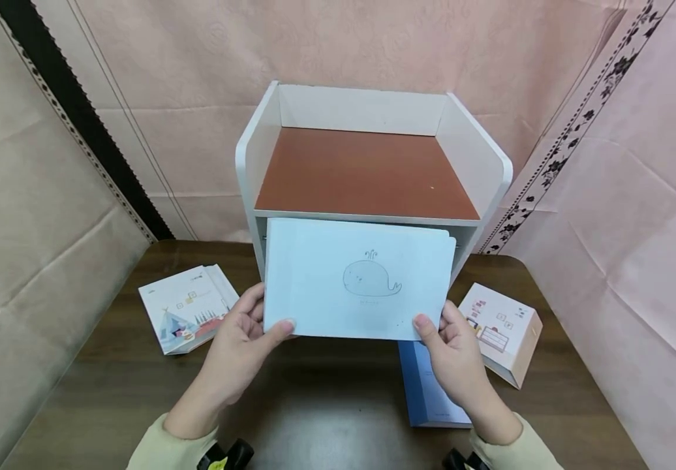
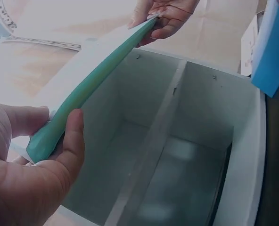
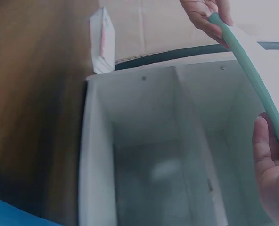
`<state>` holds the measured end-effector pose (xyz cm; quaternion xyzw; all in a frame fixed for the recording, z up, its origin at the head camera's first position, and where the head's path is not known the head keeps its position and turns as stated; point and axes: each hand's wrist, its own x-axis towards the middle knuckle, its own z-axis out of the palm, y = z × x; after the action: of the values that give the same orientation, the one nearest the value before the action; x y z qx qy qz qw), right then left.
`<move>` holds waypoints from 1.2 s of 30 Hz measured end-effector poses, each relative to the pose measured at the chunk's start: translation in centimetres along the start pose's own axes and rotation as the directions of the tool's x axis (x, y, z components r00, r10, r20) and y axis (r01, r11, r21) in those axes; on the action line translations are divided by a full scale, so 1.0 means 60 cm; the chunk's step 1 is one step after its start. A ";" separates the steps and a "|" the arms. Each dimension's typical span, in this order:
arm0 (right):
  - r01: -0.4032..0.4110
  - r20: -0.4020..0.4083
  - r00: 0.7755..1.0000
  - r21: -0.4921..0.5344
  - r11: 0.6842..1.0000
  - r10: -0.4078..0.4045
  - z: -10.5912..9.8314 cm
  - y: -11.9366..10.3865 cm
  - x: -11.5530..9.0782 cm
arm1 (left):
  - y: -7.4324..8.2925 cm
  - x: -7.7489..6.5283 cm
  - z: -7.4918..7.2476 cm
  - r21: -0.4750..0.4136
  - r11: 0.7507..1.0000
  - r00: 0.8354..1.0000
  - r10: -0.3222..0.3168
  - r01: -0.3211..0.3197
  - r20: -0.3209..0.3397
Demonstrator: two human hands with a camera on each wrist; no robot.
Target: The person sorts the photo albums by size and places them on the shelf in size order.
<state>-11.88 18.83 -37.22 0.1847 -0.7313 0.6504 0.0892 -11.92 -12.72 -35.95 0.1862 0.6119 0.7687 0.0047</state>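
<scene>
1. Head: the left hand (image 1: 244, 346) and right hand (image 1: 455, 359) pinch a light-blue book (image 1: 326, 281) by its lower corners, before the white shelf (image 1: 361, 108) near the desk's (image 1: 314, 405) back edge. Booklets (image 1: 188, 303) lie toward its left edge.
2. Left wrist: left thumb and fingers grip one green-edged end.
3. Right wrist: right fingers hold the other.

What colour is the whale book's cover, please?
The cover is pale blue, clearest in the head view.
</scene>
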 end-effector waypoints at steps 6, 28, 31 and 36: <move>-0.011 -0.010 1.000 0.018 1.000 0.011 -0.007 -0.019 0.025 | 0.018 0.016 0.006 -0.029 0.997 0.998 0.070 -0.071 -0.003; 0.044 -0.080 0.996 0.261 0.964 -0.023 -0.022 -0.083 0.100 | 0.070 0.079 0.037 -0.032 0.978 0.975 0.203 -0.206 -0.095; 0.048 -0.086 0.996 0.280 0.959 -0.024 -0.022 -0.087 0.109 | 0.075 0.085 0.040 -0.004 0.972 0.966 0.235 -0.237 -0.106; 0.064 -0.099 0.994 0.297 0.953 -0.036 -0.022 -0.095 0.122 | 0.075 0.096 0.043 0.053 0.956 0.948 0.294 -0.290 -0.123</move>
<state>-16.52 18.53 -29.08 0.1842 -0.6146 0.7591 0.1105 -15.53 -10.05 -29.60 0.2245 0.5898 0.7607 -0.1520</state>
